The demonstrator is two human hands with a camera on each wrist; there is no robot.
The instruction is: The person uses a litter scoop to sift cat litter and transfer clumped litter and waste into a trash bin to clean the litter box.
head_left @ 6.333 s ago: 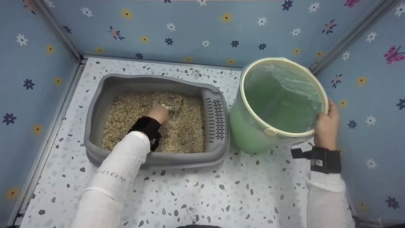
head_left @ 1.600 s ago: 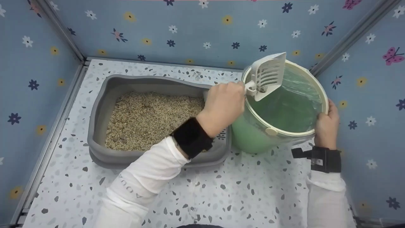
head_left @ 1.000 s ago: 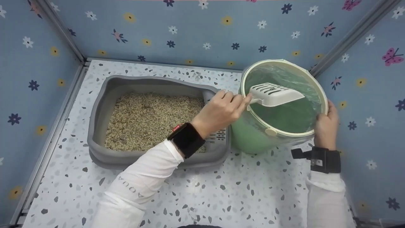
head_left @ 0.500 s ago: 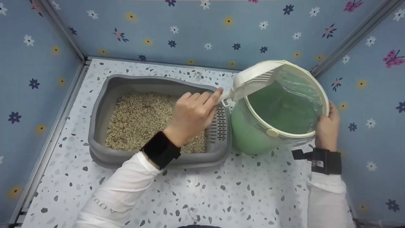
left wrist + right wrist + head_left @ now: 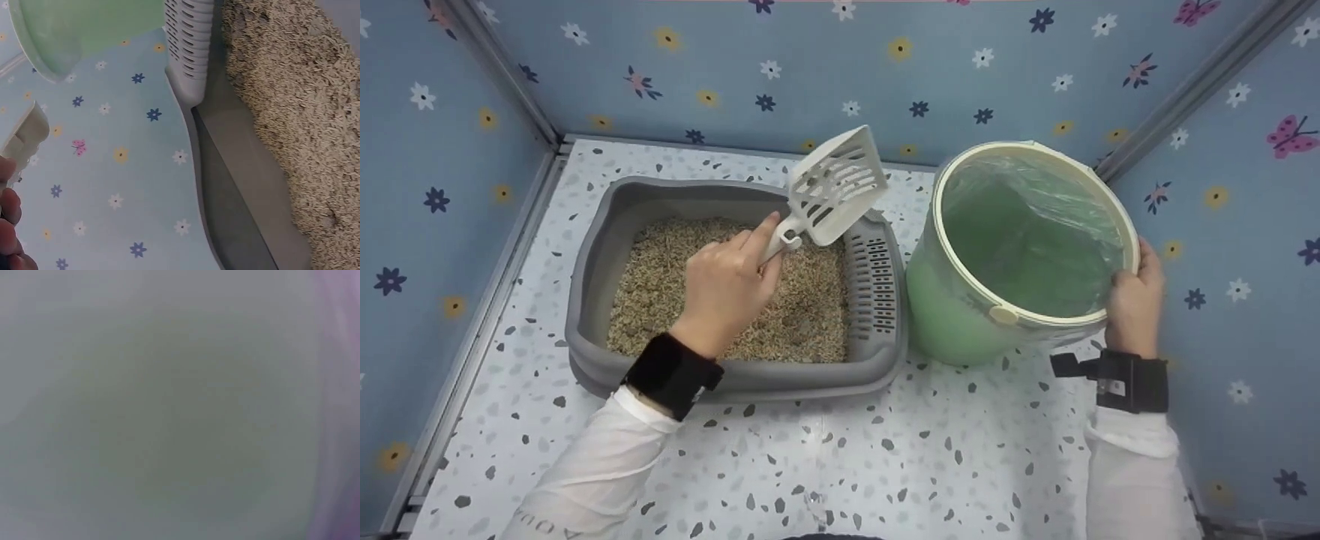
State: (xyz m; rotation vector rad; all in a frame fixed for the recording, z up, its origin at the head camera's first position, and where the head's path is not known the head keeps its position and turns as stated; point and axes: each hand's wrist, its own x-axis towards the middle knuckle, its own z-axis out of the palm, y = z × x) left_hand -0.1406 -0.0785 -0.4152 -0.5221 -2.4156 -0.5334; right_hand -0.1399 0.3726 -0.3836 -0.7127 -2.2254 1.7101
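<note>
— Where's the scoop (image 5: 834,185) right now?

— Up in the air over the far right corner of the grey litter tray (image 5: 585,300), above the litter (image 5: 802,315), well clear of it. The left hand (image 5: 725,289) has the handle pinched between thumb and curled fingers. It looks empty from here; I see nothing lying in the slotted blade.

— And the other hand?

— The right hand (image 5: 1134,300) is wrapped round the far rim of the green bin (image 5: 952,315), fingers curled over the cream ring. The bin stands on the speckled counter (image 5: 885,450), just beside the tray, with a clear liner (image 5: 1035,225) inside. The right wrist view is only a grey blur, so I go by the head view.

— Which way is the scoop pointing?

— Its long axis runs from the handle, low and near the person, up and away toward the back wall, leaning a bit right. The blade end is the high end, and its open face is tipped toward us.

— What could go wrong?

— I'd judge the grip a light one, far down the handle, so a quick plunge could twist the scoop and flick pellets over the tray's wall onto the counter. And if that right hand slackens, a knock from the scoop might rock the bin
</note>
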